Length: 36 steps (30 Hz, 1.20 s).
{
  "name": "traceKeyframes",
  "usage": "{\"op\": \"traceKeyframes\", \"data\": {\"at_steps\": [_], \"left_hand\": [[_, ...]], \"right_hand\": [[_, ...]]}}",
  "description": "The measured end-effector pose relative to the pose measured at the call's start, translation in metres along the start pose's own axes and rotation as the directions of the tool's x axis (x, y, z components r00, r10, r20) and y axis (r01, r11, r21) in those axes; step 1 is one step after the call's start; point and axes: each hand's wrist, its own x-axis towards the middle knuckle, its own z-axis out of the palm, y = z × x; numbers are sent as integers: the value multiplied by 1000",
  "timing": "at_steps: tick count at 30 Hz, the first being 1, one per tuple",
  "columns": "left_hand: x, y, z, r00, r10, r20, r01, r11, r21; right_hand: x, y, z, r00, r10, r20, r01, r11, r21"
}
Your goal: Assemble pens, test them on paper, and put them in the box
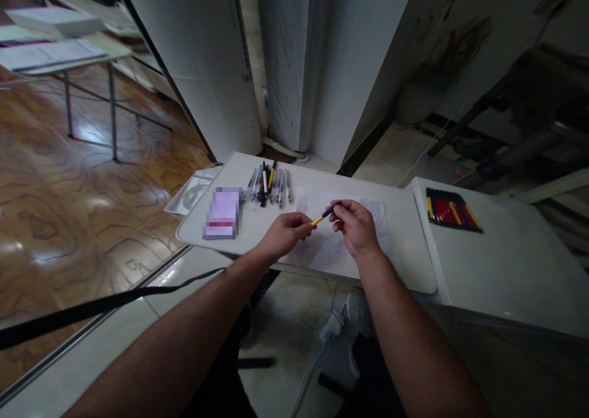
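Observation:
Between my two hands is a yellow pen [318,220] with a black cap end, held above written paper sheets [322,246]. My left hand [289,231] pinches the yellow end with thumb and fingertips. My right hand [354,224] closes its fingers round the black end. Beyond my left hand lies a loose group of pens [280,188], several clear ones with a few black, white and yellow ones among them. On the right, a row of red, yellow, blue and black pens [453,210] lies side by side.
The small white table [405,252] adjoins a white surface [515,264] on the right. A blurred-out purple rectangular item [223,212] lies at the table's left. Below are a power strip [332,327] and cable. A folding table [115,53] with papers stands at far left.

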Motion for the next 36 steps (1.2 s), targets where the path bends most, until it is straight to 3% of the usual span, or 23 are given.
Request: {"op": "traceKeyframes", "data": {"at_steps": [16,25,36], "left_hand": [[4,-9,-1,994,57,-90,-46,991,126],[-1,2,0,1000,-4,10,4,1000,2],[-1,-2,0,1000,21,-2,-21,999,26]], "right_hand": [[0,6,3,997,-53,-48,48,994,-98],[-2,-1,1,999,29,37,-30,999,33],[-1,1,2,1000,1,22,-2,999,39]]}}
